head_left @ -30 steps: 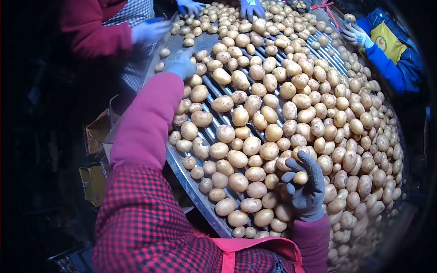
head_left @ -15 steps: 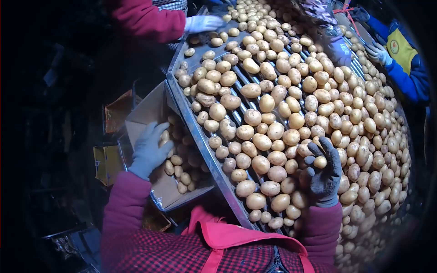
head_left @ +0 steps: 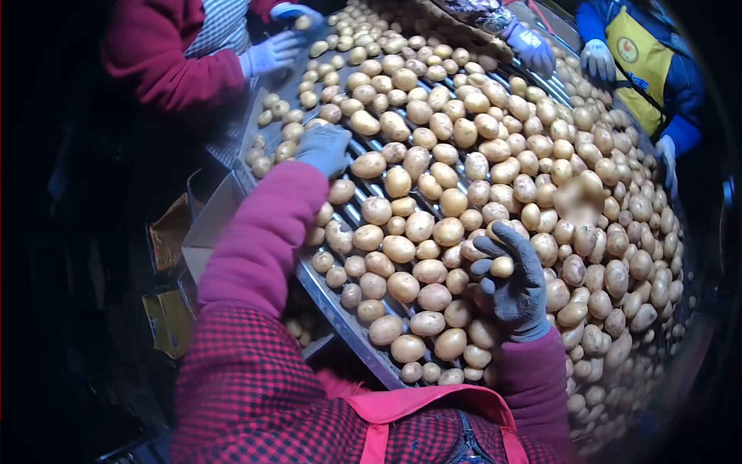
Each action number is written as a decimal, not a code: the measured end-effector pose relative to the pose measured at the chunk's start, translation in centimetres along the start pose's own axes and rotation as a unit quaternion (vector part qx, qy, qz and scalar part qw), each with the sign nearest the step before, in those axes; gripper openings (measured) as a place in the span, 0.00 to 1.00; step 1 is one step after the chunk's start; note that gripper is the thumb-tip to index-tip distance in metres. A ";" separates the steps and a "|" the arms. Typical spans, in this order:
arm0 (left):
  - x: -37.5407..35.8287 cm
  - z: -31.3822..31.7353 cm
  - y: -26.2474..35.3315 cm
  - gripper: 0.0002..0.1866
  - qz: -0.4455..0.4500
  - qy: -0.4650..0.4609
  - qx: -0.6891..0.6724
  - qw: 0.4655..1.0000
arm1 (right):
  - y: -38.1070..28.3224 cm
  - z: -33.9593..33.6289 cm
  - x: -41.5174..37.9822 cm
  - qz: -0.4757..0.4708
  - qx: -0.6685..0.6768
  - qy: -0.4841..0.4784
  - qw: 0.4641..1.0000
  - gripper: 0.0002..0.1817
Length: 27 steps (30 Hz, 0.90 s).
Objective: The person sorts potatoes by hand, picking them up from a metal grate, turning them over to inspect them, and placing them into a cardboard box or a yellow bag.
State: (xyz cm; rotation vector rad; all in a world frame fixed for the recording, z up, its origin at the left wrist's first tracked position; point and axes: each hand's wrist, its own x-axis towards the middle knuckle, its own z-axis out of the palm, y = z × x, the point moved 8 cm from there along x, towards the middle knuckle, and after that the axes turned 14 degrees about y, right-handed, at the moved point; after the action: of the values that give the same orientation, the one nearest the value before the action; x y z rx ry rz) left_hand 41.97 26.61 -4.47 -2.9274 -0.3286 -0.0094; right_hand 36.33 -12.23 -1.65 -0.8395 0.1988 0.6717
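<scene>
Many potatoes [head_left: 398, 248] cover the metal roller table [head_left: 352, 321]. My left hand [head_left: 323, 148], in a grey glove, reaches over the table's left part, its fingers on the potatoes there; whether it grips one is hidden. On the right, my right hand [head_left: 514, 282], in a dark grey glove, holds a small potato [head_left: 502, 267] between thumb and fingers, just above the heap. Below my left sleeve, the cardboard box [head_left: 207, 228] at the table's edge is mostly covered; a few potatoes show in it.
At the upper left a co-worker's gloved hands [head_left: 272, 54] are at the table edge, one with a small potato. Another person's purple glove [head_left: 530, 48] is at the top. A person in a yellow apron [head_left: 635, 66] stands at the upper right. A yellow carton [head_left: 168, 321] lies lower left.
My left hand has moved from the cardboard box up onto the potatoes on the table. My right hand still holds the small potato. The view has shifted, and the co-workers' hands have moved.
</scene>
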 end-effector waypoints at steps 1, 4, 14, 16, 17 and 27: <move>0.0 -0.7 -0.6 0.20 -0.012 -0.004 -0.056 0.998 | 0.0 0.0 0.0 0.003 -0.001 0.007 1.000 0.25; 1.0 -4.6 -0.6 0.24 -0.039 0.116 -0.121 0.985 | 0.4 -0.2 0.2 0.034 0.006 0.040 0.999 0.26; 7.6 -2.3 10.7 0.15 0.181 -0.040 0.100 0.977 | -0.9 0.6 -0.3 -0.101 -0.178 -0.004 0.979 0.27; 7.8 -2.4 10.5 0.16 0.168 -0.052 0.082 0.981 | -1.2 1.0 -0.4 -0.112 -0.198 -0.011 0.974 0.26; 7.5 -2.8 10.2 0.17 0.161 -0.033 0.061 0.985 | -0.9 0.7 0.0 -0.061 -0.139 -0.004 0.988 0.26; -20.2 -11.3 -5.2 0.30 -0.068 0.248 -0.241 0.936 | -0.2 0.3 0.0 -0.021 -0.043 -0.018 0.999 0.24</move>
State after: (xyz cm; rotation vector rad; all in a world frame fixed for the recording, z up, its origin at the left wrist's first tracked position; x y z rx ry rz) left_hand 21.33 24.97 7.09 -3.2038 -0.4966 -0.9588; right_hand 36.42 -12.15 -1.33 -0.9102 0.1195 0.6586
